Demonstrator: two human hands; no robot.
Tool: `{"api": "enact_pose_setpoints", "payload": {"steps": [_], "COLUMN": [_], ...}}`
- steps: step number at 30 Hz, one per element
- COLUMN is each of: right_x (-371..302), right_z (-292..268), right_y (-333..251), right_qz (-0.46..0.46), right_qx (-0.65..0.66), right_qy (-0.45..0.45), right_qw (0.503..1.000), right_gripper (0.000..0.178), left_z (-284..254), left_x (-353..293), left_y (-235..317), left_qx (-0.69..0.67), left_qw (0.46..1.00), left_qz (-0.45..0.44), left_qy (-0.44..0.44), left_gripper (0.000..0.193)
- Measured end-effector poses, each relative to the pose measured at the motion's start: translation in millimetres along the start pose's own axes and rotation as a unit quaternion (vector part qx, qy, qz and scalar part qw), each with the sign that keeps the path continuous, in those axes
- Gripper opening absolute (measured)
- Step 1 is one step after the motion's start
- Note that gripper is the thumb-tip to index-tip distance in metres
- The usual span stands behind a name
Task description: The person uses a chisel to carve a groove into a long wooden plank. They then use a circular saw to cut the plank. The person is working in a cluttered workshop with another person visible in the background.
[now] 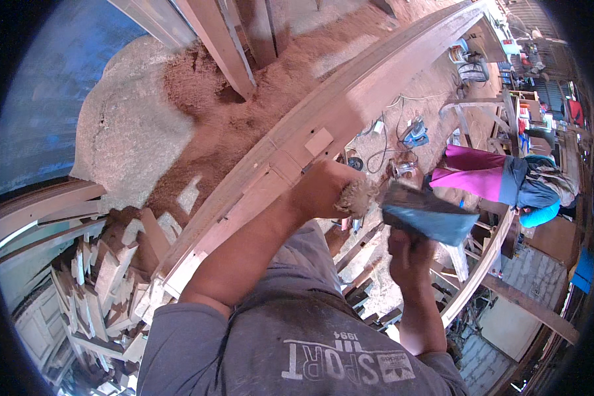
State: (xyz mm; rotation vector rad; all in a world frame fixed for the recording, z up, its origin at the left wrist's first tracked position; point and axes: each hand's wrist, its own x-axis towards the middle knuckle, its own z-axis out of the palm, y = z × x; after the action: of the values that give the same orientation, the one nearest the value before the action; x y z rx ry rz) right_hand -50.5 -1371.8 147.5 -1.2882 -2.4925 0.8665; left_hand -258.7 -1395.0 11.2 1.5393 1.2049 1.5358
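My left hand is closed around a tan, frayed wad; whether it is cloth or wood shavings I cannot tell. To its right, my right hand grips a dark block-shaped tool from below. One long flat face of the tool shines bluish, and the rest is blurred. The wad is close to the tool's left end, with a small gap apparent between them. Beyond my left forearm a long wooden beam runs diagonally, with a pale rectangular patch on its side.
Reddish sawdust covers the floor past the beam. Wood offcuts are heaped at the left. A blue power tool with cords lies on the right. Farther right, a person in pink bends over near wooden frames.
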Motion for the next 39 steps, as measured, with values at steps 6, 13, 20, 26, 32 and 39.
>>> {"api": "enact_pose_setpoints", "payload": {"steps": [6,13,20,26,32,39], "right_x": [16.4,17.1,-15.5,-45.6,-47.1,16.3], "right_z": [-8.3,-5.0,14.6,1.1,-0.2,-10.4], "right_y": [-31.7,-21.7,22.0,30.6,15.2,-20.5], "right_qz": [-0.08,0.016,0.189,0.233,0.15,-0.083], "right_qx": [-0.062,-0.013,0.279,0.325,0.279,0.094], "right_qy": [-0.055,-0.079,0.074,0.11,0.119,0.059], "right_qw": [0.993,0.997,0.938,0.91,0.941,0.99], "right_gripper": [0.023,0.027,0.031,0.03,0.028,0.037], "left_z": [-6.5,19.8,75.5,31.4,17.2,-25.5], "left_x": [-15.4,-25.6,-20.4,-4.1,-39.6,-0.3], "left_y": [-12.7,-34.8,3.6,11.2,-51.1,-61.7], "left_qx": [-0.05,-0.139,-0.034,0.104,-0.129,0.1], "left_qw": [0.998,0.967,0.992,0.983,0.985,0.994], "left_qz": [-0.026,-0.154,0.063,0.107,-0.111,-0.011], "left_qy": [0.017,0.148,0.099,-0.111,-0.018,-0.039], "left_gripper": [0.033,0.03,0.042,0.033,0.038,0.046]}}
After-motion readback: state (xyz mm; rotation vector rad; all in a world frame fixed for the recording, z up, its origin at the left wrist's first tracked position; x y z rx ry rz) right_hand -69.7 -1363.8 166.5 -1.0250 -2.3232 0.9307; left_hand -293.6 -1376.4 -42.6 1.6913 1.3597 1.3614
